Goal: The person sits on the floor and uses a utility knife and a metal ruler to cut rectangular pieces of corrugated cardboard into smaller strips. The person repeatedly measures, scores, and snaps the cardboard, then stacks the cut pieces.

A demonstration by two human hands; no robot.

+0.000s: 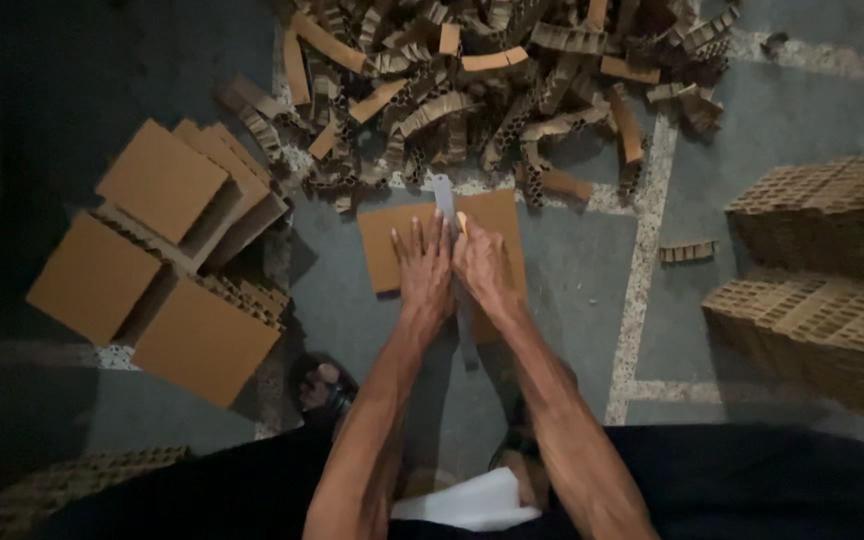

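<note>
Both my hands sit together mid-floor: left hand (pixel 424 272) flat, pinning a metal ruler (pixel 445 200) on a brown cardboard sheet (pixel 497 215); right hand (pixel 482 265) clamped on a yellow cutter (pixel 462 222). Cut looks partway. Trimmed strips (pixel 492 90) heap beyond, finished squares (pixel 162 180) left. No containers visible.

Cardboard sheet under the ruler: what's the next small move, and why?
Probably draw the cutter toward the body along the metal ruler. The left hand is pressing flat on the ruler, which lies across the cardboard sheet, and the right hand holds the yellow-tipped cutter at the ruler's far end, near the sheet's far edge. The pile of cut strips lies beyond.
</note>
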